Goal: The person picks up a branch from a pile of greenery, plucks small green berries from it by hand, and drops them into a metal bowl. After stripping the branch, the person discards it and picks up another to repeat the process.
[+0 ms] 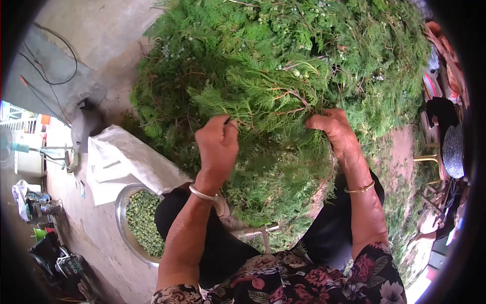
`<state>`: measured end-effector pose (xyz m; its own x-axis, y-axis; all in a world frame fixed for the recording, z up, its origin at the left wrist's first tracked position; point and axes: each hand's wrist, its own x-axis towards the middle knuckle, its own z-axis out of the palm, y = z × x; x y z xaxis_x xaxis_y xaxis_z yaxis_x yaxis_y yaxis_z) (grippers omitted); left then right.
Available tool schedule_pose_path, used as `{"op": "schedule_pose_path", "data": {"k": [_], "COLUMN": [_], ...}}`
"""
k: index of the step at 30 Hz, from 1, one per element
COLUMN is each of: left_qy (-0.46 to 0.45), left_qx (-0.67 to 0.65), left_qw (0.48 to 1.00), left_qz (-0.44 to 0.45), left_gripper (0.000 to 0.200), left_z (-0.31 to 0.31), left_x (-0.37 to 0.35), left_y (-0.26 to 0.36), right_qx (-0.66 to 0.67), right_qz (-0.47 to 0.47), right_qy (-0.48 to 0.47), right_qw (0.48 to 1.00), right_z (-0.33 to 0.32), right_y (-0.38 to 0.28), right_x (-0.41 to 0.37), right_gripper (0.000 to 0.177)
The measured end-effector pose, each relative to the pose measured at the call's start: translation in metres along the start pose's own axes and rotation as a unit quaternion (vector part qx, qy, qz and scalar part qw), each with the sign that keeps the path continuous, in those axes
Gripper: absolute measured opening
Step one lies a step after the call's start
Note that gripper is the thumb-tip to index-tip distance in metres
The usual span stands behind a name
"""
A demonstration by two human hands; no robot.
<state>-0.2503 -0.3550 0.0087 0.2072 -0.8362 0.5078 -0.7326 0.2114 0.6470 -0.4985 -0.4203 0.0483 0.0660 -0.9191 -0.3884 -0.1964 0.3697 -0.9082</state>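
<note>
In front of me rises a big heap of green conifer branches (364,50) with small pale cones among the leaves. My right hand (334,129) is closed round the woody stem of a leafy branch (288,96), which spreads leftward over the heap. My left hand (217,144) is closed, its fingertips close to the left part of that branch; whatever sits between the fingers is hidden. A small dark spot shows at its fingers. By my left knee, a metal basin (121,218) holds many small green cones (147,220).
A white sack (131,159) lies on the concrete floor (96,238) beside the basin. Black cable (63,40) loops at upper left. A dark tool or machine (63,268) stands at lower left. Chairs and cloth items (440,111) line the right side.
</note>
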Motion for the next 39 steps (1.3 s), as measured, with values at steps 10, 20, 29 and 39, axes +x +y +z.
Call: {"op": "schedule_pose_path", "data": {"k": [10,20,29,39], "left_qy": [0.186,-0.009,0.067,-0.104], "left_qx": [-0.458,0.377,0.311,-0.103], "left_qw": [0.77,0.878,0.896,0.971], "left_qz": [-0.404,-0.295,-0.31,-0.19], "left_gripper": [0.014,0.048,0.028,0.014], "left_z": [-0.12,-0.267,-0.243,-0.109], "left_x": [0.023,-0.189,-0.143,-0.001], "left_y": [-0.066,-0.151,-0.114,0.045], "right_qx": [0.116,0.295,0.294,0.152], "right_qz": [-0.055,0.003,-0.017,-0.059], "right_qy": [0.071,-0.098,-0.102,0.091], "right_qw": [0.989,0.95,0.95,0.983], "right_z": [-0.012,-0.012,-0.004,0.021], "right_y": [0.011,-0.007,-0.003,-0.018], "right_x": [0.009,0.004,0.009,-0.016], "right_gripper": [0.033,0.029,0.027,0.04]}}
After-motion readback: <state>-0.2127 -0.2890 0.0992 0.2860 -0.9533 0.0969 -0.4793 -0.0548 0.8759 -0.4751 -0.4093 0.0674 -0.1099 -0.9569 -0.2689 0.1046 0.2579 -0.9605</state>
